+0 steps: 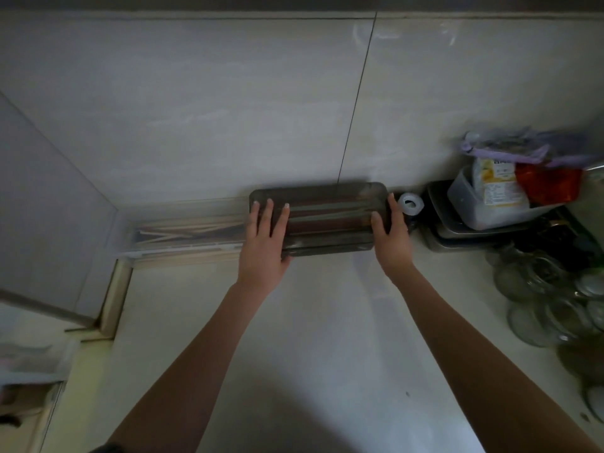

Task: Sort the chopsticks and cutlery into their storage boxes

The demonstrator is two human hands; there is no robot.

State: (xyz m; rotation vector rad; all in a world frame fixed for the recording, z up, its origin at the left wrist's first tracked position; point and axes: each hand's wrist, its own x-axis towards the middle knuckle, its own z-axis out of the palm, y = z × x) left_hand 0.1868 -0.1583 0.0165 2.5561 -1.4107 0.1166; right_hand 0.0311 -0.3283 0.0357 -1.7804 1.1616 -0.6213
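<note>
Both hands on dark box (322, 217) at back of desk (327, 338), against wall.
Left hand (263, 246) flat on lid, fingers (268, 214) spread; right hand (392, 232) grips right end, fingers curled. Clear chopstick box (183, 233) just left.

a dark smoky box (327, 220) with a see-through lid lies flat, lengthwise against the wall (228, 109), with long pale and dark sticks showing inside. just left of it, a clear box (183, 233) lies along the same wall, holding pale chopsticks (183, 227).
</note>
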